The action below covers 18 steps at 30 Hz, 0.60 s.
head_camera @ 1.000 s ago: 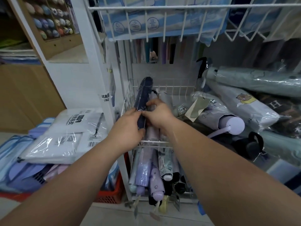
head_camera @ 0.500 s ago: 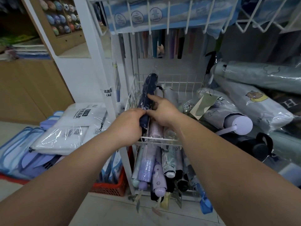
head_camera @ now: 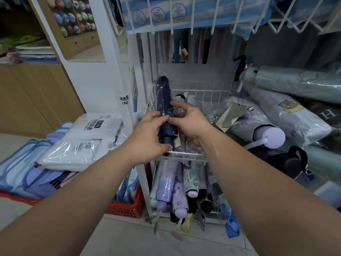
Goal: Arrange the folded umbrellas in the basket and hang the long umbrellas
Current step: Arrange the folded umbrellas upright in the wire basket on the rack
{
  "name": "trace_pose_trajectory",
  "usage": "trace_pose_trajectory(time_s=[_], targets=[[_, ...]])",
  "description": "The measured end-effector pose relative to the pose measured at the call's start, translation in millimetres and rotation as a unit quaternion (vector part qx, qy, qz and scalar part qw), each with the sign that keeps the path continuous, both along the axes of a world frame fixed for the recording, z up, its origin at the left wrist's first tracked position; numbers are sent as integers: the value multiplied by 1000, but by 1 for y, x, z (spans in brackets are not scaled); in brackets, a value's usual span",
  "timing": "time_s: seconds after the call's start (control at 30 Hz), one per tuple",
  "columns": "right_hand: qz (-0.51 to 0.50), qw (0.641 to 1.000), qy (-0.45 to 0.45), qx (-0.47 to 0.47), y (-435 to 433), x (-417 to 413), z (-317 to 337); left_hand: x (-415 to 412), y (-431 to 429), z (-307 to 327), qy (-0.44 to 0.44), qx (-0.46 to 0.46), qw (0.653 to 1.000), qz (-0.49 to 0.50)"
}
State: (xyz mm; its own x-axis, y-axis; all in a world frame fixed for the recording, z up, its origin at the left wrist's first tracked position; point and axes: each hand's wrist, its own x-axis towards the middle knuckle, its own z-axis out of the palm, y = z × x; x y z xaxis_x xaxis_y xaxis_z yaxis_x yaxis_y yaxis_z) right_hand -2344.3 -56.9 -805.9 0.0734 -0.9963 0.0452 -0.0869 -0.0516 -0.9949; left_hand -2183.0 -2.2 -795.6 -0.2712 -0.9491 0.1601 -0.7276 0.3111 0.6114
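Observation:
A navy folded umbrella [head_camera: 164,100] in clear wrap leans upright against the left wall of the white wire basket [head_camera: 199,85]. My left hand [head_camera: 147,133] grips its lower end just above the basket's front rim. My right hand [head_camera: 190,121] holds the umbrella's middle from the right, thumb and fingers curled on it. Other wrapped folded umbrellas [head_camera: 191,102] lie in the basket behind my hands. Several folded umbrellas [head_camera: 177,185] fill the lower basket, handles toward me. Long umbrellas [head_camera: 186,47] hang at the back under the top shelf.
A heap of larger wrapped umbrellas [head_camera: 287,115] lies to the right. Packaged raincoats [head_camera: 79,143] are stacked at the left over a red crate [head_camera: 127,209]. A white rack post [head_camera: 110,58] stands left of the basket. An upper wire shelf [head_camera: 193,24] overhangs.
The view has shifted slightly closer and downward. My hands stay on the navy umbrella; my right fingers have spread a little higher along it.

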Motion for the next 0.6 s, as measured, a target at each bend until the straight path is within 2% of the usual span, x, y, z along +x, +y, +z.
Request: trace_pose_trajectory(time_s=[0.17, 0.3, 0.47, 0.6], targets=[[-8, 999, -34, 15, 11, -5, 1, 2, 4, -10, 96, 42, 994, -33], [14, 998, -47, 37, 15, -5, 2, 6, 7, -12, 153, 19, 987, -37], [35, 999, -24, 32, 14, 2, 2, 11, 11, -9, 95, -74, 992, -31], [76, 994, -23, 72, 23, -1, 1, 15, 15, -13, 87, -97, 991, -20]])
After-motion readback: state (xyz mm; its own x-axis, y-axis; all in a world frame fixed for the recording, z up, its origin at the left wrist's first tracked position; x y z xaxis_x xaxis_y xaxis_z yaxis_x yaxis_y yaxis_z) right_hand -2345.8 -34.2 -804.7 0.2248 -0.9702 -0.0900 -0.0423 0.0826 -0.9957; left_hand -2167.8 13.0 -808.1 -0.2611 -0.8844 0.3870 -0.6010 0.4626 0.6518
